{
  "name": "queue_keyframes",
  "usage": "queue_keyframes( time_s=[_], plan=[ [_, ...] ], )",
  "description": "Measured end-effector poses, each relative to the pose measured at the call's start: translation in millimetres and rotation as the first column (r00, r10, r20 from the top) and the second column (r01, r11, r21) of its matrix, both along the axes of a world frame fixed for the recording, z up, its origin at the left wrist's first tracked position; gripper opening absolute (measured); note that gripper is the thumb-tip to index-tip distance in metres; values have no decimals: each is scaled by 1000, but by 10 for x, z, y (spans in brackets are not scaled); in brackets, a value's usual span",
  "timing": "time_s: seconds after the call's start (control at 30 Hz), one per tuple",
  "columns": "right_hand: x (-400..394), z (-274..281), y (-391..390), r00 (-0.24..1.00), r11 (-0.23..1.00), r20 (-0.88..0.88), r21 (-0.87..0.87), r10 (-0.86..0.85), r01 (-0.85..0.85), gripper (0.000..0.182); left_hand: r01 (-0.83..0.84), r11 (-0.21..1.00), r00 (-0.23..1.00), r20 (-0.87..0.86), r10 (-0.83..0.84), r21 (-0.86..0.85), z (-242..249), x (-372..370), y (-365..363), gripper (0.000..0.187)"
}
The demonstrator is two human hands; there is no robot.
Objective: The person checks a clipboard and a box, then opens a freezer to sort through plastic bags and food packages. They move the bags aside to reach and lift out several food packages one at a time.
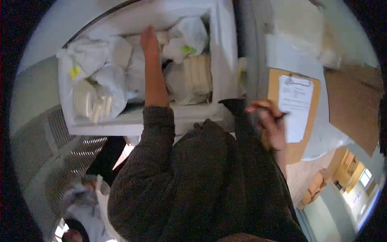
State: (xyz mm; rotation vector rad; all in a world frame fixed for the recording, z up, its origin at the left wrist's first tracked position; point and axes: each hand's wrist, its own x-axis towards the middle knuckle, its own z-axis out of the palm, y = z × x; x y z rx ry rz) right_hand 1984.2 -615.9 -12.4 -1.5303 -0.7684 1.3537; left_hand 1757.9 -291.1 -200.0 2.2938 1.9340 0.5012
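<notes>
My left hand [149, 40] reaches down into a white chest freezer [224, 52], over the bags at its middle; its fingers are blurred and partly hidden. Around it lie white plastic bags [111, 78], some with yellow-green tags [74, 72]. Pale stick-shaped packs [197, 74] show through a clear bag right of my forearm. Outside the freezer, my right hand [272, 127] is closed around a dark pen [282, 117], beside a clipboard [296, 149]. A printed white sheet [296, 107] is held under the clipboard's metal clip.
A brown cardboard piece [354, 107] lies right of the clipboard. Clear plastic wrap [300, 20] covers things at the upper right. Ridged grey panels [36, 121] stand at the left. A person in light clothing [82, 205] is at the lower left.
</notes>
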Motion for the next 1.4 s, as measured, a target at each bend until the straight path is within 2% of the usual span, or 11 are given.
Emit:
queue_keyframes(
  time_s=[0.07, 0.2, 0.37, 0.7, 0.77, 0.8, 0.93, 1.1, 1.2, 1.27, 1.4],
  plan=[
    [-342, -416, 143, 953, 962, 135, 10, 270, -274, 28, 396, 822, 902, -4, -432, 409, -1246, -720, -127, 22],
    [-859, -869, 272, 665, 701, 232, -142, 710, -699, 29, -7, 746, 934, 262, 243, -666, -1742, -902, -885, 29],
    [-968, -814, 472, 683, 718, 239, -341, 690, -606, 33, 268, 388, 696, 456, 555, -882, -1889, -280, -1209, 49],
    [-1044, -948, 700, 707, 744, 289, -450, 645, -494, 28, -52, 453, 823, 218, 524, -890, -1732, 294, -1493, 88],
    [-1109, -974, 754, 670, 742, 335, -422, 662, -521, 27, 635, 356, 125, 546, 828, -685, -1924, 99, -1498, 65],
    [-1125, -976, 774, 629, 734, 381, -407, 678, -544, 27, 638, 365, 120, 556, 823, -678, -1916, 55, -1426, 65],
    [-1190, -886, 759, 635, 664, 302, -587, 711, -463, 27, 269, 352, 624, 440, 645, -897, -1667, 224, -1412, 85],
    [-1238, -1019, 630, 604, 728, 414, -468, 681, -501, 26, 380, 484, 174, 575, 799, -788, -621, -406, -1527, 67],
    [-1282, -946, 624, 691, 751, 331, -452, 643, -482, 25, 452, 425, 528, 620, 581, -784, -1689, -588, -1685, 55],
    [-1228, -994, 551, 681, 761, 368, -456, 633, -460, 25, 23, 527, 929, 212, 303, -850, -2403, -803, -1833, 46],
    [-1233, -1003, 471, 627, 751, 436, -511, 645, -417, 25, -368, 694, 914, -377, 148, -619, -3105, -1373, -1957, 30]
  ],
)
